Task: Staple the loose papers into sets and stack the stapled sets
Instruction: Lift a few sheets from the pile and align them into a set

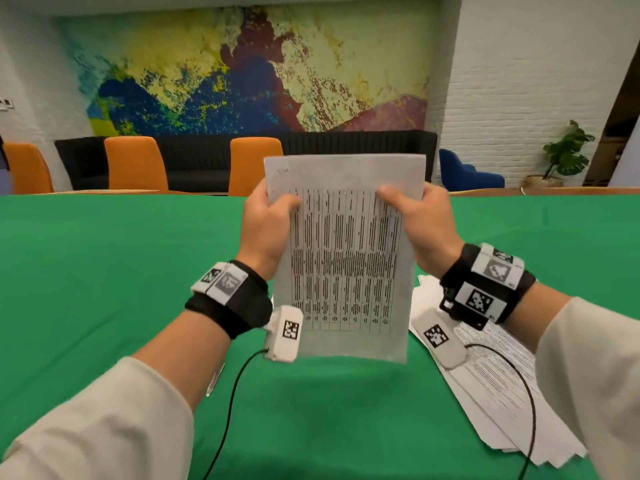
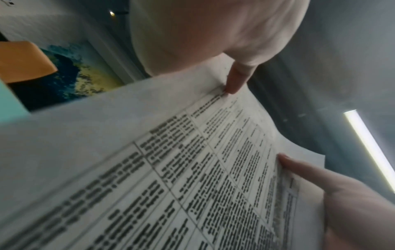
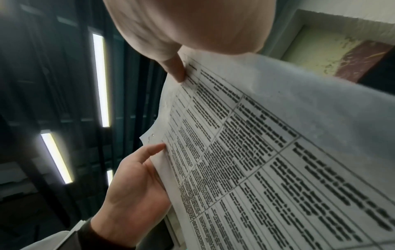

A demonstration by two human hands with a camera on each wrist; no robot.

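Inspector: Where is the paper set [image 1: 346, 258]?

Assessor: Held upright above the green table [image 1: 104, 271]. Left hand [image 1: 265, 230] and right hand [image 1: 424, 226] each pinch a side edge, probably to square the sheets. Loose papers [image 1: 495, 386] lie beneath the right wrist.

You hold a white printed paper set with a ruled table [image 1: 343, 258] upright above the green table, staple at its top-left corner. A fanned pile of loose white printed sheets [image 1: 491, 386] lies flat, lower right.
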